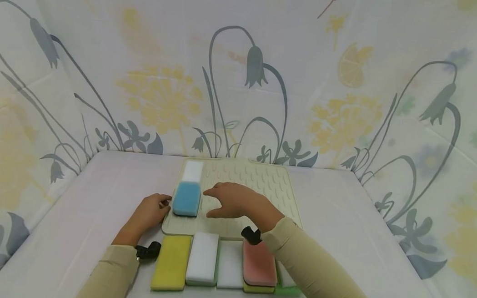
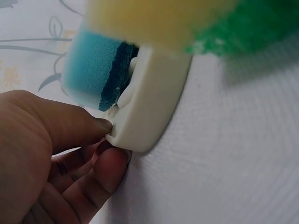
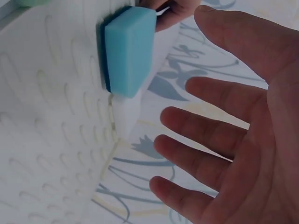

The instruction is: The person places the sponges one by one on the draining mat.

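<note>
Yellow sponge [image 1: 171,263] at the left end of a near row on the bench [image 1: 333,209] — then, rightward, a white sponge with a green edge [image 1: 203,258], a plain white sponge [image 1: 231,265], a pink sponge [image 1: 259,263] with yellow showing beneath, and a green-and-white sponge [image 1: 288,290] partly covered by the right sleeve [image 1: 317,268]. Just behind the row, a pale ribbed mat [image 1: 257,175], flat on the bench. At its left edge, the left hand [image 1: 151,211], pinching the rim between thumb and finger, thumb uppermost. Over the mat, the right hand [image 1: 235,201], fingers straight and spread, thumb well apart, gripping nothing. Just left of it, on the mat, a blue sponge [image 1: 187,196], dark layer downward. Beyond, a white block [image 1: 193,171], also on the mat. Farthest back — a pale cloth [image 1: 232,121] printed with grey bell-shaped flowers.
</note>
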The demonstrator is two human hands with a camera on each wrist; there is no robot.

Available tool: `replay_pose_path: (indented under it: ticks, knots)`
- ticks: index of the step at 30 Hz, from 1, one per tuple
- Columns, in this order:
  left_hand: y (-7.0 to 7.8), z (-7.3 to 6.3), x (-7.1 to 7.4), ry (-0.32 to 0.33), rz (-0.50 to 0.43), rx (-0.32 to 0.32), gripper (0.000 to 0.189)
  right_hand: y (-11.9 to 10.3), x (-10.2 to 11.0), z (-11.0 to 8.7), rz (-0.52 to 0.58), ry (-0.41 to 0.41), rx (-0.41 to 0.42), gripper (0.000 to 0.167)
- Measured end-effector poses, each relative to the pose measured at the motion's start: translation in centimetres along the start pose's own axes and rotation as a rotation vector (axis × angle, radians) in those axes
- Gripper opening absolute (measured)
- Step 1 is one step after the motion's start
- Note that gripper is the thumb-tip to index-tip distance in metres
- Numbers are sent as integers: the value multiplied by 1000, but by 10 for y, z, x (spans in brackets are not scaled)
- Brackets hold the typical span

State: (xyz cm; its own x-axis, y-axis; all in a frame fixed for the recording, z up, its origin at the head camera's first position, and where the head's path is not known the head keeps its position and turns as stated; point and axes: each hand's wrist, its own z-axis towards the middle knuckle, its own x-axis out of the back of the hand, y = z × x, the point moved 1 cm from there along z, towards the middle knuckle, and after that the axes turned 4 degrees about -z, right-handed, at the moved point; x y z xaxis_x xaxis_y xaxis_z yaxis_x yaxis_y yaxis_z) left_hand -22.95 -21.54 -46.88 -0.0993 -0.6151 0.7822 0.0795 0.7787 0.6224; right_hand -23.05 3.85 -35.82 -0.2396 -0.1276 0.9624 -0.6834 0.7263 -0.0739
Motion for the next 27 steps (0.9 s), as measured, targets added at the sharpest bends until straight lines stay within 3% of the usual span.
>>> replay_pose_path:
  ticks: [12,27]
  knots:
    - [1,-1,1,-13,8,2,39,24,-5,-54,63,40,-67,53]
    - [0,-1,-1,-1,5,6,39,52,-27,-112,141,139,-66,50]
